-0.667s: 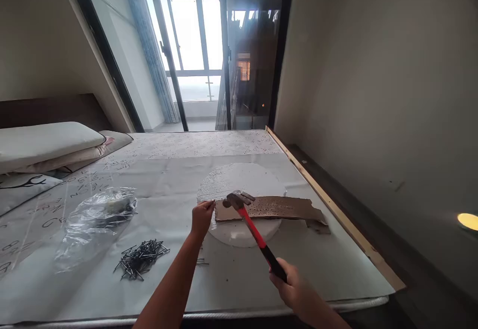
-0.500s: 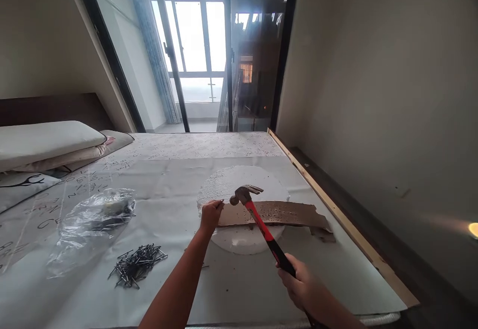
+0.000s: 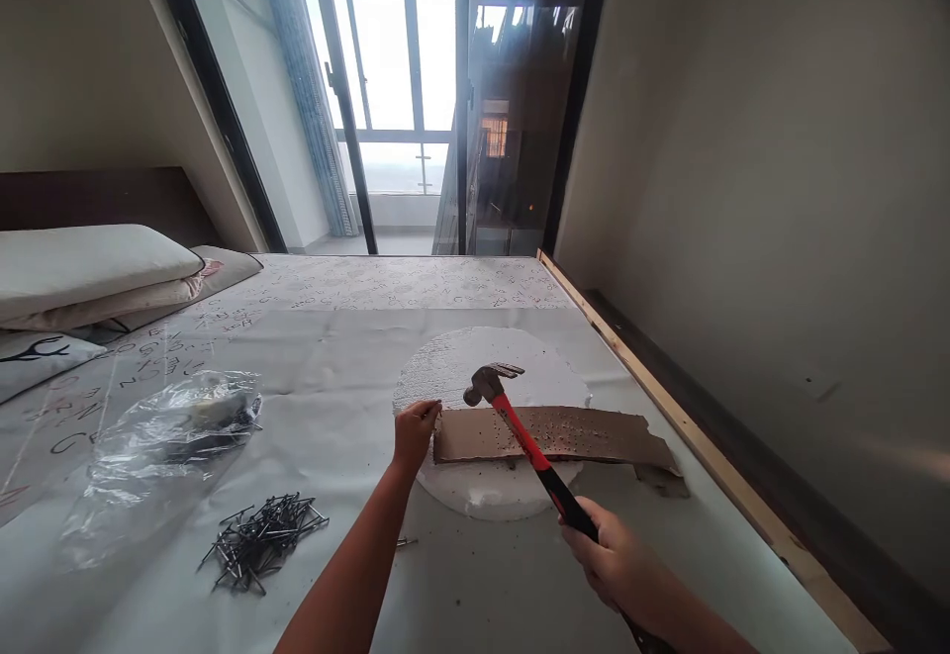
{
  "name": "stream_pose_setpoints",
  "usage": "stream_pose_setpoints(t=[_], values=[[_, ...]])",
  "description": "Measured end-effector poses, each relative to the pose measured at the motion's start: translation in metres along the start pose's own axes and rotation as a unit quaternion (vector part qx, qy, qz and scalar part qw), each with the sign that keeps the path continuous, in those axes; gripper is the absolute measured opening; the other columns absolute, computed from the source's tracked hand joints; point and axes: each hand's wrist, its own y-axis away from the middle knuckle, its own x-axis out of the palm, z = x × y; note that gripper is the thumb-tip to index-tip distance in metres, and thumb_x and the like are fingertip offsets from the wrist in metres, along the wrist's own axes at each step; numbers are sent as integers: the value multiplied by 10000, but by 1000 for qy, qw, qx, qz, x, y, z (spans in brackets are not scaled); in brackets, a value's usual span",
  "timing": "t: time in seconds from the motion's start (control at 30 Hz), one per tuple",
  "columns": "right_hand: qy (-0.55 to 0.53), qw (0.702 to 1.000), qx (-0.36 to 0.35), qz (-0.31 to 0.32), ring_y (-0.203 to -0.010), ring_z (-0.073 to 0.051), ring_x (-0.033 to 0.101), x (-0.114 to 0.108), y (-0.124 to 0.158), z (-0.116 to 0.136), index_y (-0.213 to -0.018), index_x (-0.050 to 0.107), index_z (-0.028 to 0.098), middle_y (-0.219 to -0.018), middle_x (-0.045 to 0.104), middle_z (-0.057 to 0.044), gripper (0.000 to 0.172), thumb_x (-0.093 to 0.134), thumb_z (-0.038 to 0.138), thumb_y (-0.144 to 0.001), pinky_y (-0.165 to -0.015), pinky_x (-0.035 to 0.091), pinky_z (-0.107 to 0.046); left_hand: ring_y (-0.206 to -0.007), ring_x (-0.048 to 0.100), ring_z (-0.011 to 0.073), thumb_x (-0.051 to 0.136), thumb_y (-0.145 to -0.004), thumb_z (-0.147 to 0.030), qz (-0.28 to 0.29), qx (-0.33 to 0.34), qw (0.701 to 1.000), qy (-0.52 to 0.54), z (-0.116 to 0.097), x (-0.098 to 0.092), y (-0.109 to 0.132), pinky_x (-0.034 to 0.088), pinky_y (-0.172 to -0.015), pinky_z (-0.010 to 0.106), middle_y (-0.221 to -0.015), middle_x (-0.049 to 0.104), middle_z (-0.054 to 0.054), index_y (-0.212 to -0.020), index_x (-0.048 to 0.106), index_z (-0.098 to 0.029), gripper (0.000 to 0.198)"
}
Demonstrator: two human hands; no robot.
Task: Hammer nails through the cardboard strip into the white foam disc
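Observation:
My right hand (image 3: 605, 545) is wrapped round the black grip of a claw hammer (image 3: 530, 446) with a red and black handle. Its steel head is raised above the left part of a brown strip of board (image 3: 467, 434), dotted with many small nail heads or holes. At the strip's left end my left hand (image 3: 417, 426) pinches what looks like a nail, mostly hidden by the fingertips. The strip lies across a round white foam-like disc (image 3: 482, 347). To the left is a heap of loose nails (image 3: 263, 540).
A clear plastic bag (image 3: 170, 436) with dark contents lies left of the nails. Pale sheeting (image 3: 327, 357) covers the patterned bed surface. A wooden rail (image 3: 690, 431) runs along the right edge beside a wall. Pillows (image 3: 89, 273) are stacked at far left, and glass sliding doors stand behind.
The view has shifted slightly, so the strip and nail heap sit lower. Both hands keep their holds, and the hammer stays raised near the strip's left part.

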Motion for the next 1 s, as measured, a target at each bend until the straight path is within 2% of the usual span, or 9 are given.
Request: stream_pose_setpoints(t=[0.13,0.4,0.6,0.8,1.0], values=[[5,1000,5,19,-367,-62,245,1,-1,7,-782,433,217,-514,270,96,402,489,613,-740,-374,227,-220,-803,637,206,581,-750,-329,5,-17,999,31,2,2,-1,468,-747,312,-844,723,57,-797,725,-196,202],[59,998,-14,-5,-395,-75,271,-2,-16,9,-851,471,203,-521,284,90,363,466,553,-755,-402,227,-226,-798,639,202,594,-742,-313,19,-4,1000,23,7,10,2,465,-781,328,-839,723,50,-769,726,-218,164],[137,990,-19,-4,-439,-86,310,6,-32,25,-804,468,191,-548,337,68,206,459,396,-784,-447,248,-228,-757,626,187,587,-730,-287,15,-32,999,23,12,10,4,456,-738,309,-806,711,39,-784,714,-213,156],[177,983,-39,-5,-519,-114,366,14,-39,32,-830,516,182,-599,419,33,169,469,342,-808,-495,265,-233,-717,587,177,601,-712,-245,7,3,1000,30,12,8,5,427,-695,296,-745,676,44,-694,705,-207,112],[212,977,-13,15,-582,-131,399,13,-36,48,-902,525,174,-676,459,4,197,440,341,-840,-510,270,-232,-701,575,161,579,-728,-241,11,14,1000,22,14,8,7,421,-679,284,-730,655,35,-684,695,-206,129]])
